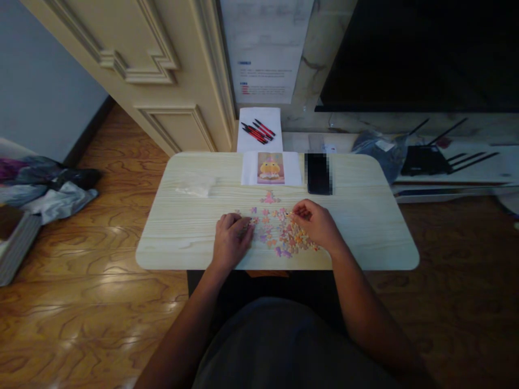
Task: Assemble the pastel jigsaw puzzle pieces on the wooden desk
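Note:
A loose heap of small puzzle pieces (298, 237), mostly yellow, orange, pink and purple, lies between my hands on the pale wood-grain table (174, 227). At the heap's upper edge, my right hand (320, 222) pinches a small puzzle piece (288, 214) between thumb and index finger. My left hand (232, 239) rests at the left of the pieces, fingers bent together; whatever its fingertips may hold is hidden. Just beyond the heap is a small cluster of pink pieces (269, 198). Behind that lies a white sheet with a printed picture of a yellow figure (271, 168).
A dark phone (318, 175), partly pixelated, lies at the table's back right. Toward the back left is a clear plastic bag (197, 185). Several red-and-black pens (257, 132) lie on white paper behind the table. A black router (425, 159) stands on the shelf at right.

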`<state>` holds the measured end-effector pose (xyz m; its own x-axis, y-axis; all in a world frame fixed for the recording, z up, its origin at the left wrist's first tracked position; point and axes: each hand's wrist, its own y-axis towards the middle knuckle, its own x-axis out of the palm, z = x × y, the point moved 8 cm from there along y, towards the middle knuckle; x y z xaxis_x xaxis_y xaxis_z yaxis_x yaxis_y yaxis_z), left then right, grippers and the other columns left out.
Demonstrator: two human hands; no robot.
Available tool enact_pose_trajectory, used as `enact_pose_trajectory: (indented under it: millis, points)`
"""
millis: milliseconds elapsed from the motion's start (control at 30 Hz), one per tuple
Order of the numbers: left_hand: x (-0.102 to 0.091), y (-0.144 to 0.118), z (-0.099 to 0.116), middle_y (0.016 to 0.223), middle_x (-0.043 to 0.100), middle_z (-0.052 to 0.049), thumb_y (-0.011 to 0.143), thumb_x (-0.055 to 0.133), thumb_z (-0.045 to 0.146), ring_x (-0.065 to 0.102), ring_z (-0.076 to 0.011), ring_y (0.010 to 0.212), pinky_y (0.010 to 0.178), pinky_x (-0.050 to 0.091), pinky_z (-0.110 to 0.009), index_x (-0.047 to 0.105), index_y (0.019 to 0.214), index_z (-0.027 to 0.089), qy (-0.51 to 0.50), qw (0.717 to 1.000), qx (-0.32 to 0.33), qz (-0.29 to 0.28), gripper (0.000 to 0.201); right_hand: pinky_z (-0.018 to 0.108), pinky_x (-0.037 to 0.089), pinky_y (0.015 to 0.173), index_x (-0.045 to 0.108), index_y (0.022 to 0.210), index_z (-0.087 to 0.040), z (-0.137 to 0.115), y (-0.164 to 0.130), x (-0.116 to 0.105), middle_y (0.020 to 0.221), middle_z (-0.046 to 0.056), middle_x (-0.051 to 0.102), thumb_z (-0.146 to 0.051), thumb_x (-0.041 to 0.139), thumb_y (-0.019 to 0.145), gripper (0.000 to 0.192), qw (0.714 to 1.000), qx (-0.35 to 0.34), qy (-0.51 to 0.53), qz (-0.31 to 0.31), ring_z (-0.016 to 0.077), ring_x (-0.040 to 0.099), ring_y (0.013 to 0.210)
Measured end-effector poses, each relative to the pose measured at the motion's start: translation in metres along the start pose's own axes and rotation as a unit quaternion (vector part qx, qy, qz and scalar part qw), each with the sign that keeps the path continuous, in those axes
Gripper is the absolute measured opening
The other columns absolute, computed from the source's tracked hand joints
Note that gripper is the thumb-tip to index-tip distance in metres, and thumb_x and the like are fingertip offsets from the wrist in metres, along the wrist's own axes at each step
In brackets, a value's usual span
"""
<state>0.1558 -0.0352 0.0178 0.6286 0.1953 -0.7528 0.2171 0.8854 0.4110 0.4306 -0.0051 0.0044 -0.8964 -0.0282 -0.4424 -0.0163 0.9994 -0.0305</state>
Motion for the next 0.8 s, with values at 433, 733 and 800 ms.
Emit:
enact_pose_trajectory:
  millis: [433, 733, 800]
  points:
    - [0.001, 0.000, -0.004, 0.102, 0.070, -0.010, 0.105, 0.071, 0.031, 0.065, -0.0274, 0.100, 0.092, 0.056, -0.045, 0.083, 0.114, 0.022, -0.007, 1.000, -0.023, -0.017, 0.018, 0.035, 0.059, 0.079, 0.080, 0.100, -0.024, -0.007, 0.006, 0.004, 0.093, 0.004, 0.083, -0.038, 0.077, 0.092, 0.016, 0.999, -0.012, 0.039, -0.028, 0.0207, 0.074, 0.082]
    - [-0.003, 0.006, 0.001, 0.101, 0.070, -0.010, 0.106, 0.071, 0.030, 0.065, -0.0276, 0.097, 0.087, 0.057, -0.046, 0.083, 0.113, 0.021, -0.016, 1.000, -0.010, -0.002, 0.016, 0.034, 0.058, 0.075, 0.080, 0.095, -0.022, -0.023, 0.040, 0.023, 0.088, 0.004, 0.083, -0.031, 0.080, 0.090, 0.010, 0.995, -0.032, 0.018, -0.094, 0.0205, 0.075, 0.080]
    - [-0.004, 0.012, 0.002, 0.100, 0.069, -0.010, 0.106, 0.071, 0.030, 0.065, -0.0271, 0.095, 0.086, 0.057, -0.045, 0.084, 0.113, 0.021, -0.022, 1.000, -0.005, 0.001, 0.017, 0.033, 0.058, 0.074, 0.080, 0.093, -0.022, -0.027, 0.049, 0.026, 0.087, 0.004, 0.082, -0.028, 0.080, 0.090, 0.007, 0.993, -0.043, -0.003, -0.109, 0.0200, 0.074, 0.079]
